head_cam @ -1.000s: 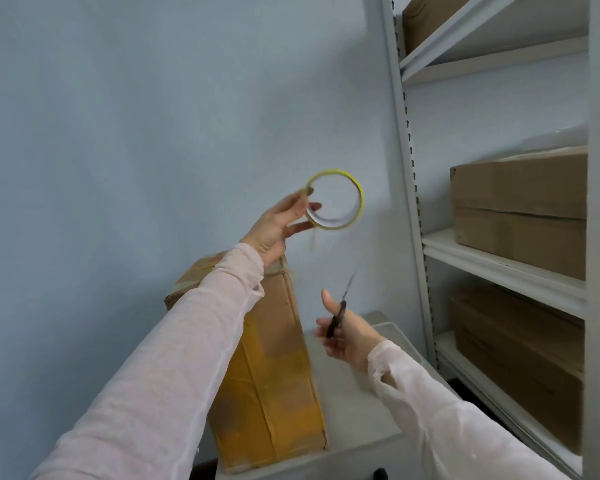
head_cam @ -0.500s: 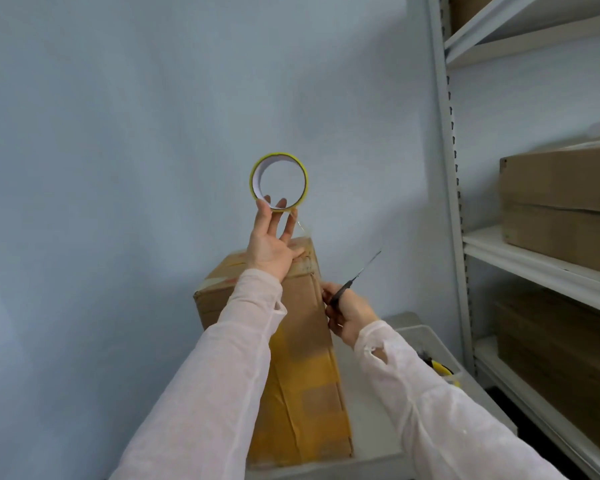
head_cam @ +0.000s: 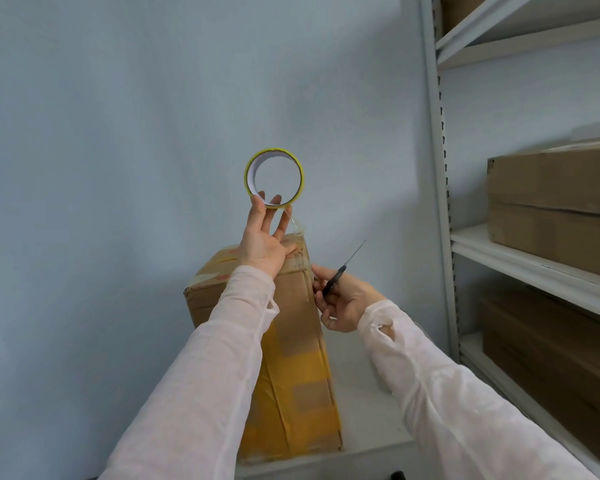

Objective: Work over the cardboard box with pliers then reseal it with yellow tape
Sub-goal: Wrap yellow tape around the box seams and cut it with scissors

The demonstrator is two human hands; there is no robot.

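Observation:
A tall cardboard box [head_cam: 291, 341] with yellow tape patches stands upright on a grey surface. My left hand [head_cam: 264, 237] is raised above the box's top and holds a thin yellow tape roll [head_cam: 274, 177] by its lower rim with its fingertips. A clear strip of tape [head_cam: 296, 226] runs from the roll down to the box's top right corner. My right hand [head_cam: 343, 299] is beside the box's right edge and grips black-handled scissors [head_cam: 340, 273], their blades pointing up and to the right. No pliers are in view.
The grey surface [head_cam: 368, 403] extends right of the box. A metal shelf unit [head_cam: 444, 202] stands on the right with several cardboard boxes [head_cam: 555, 202] on its shelves. A plain blue-grey wall [head_cam: 118, 168] lies behind.
My left hand swung the tape roll left, to above the box's top. My right hand came up to the box's right edge with the scissors. The view shifted.

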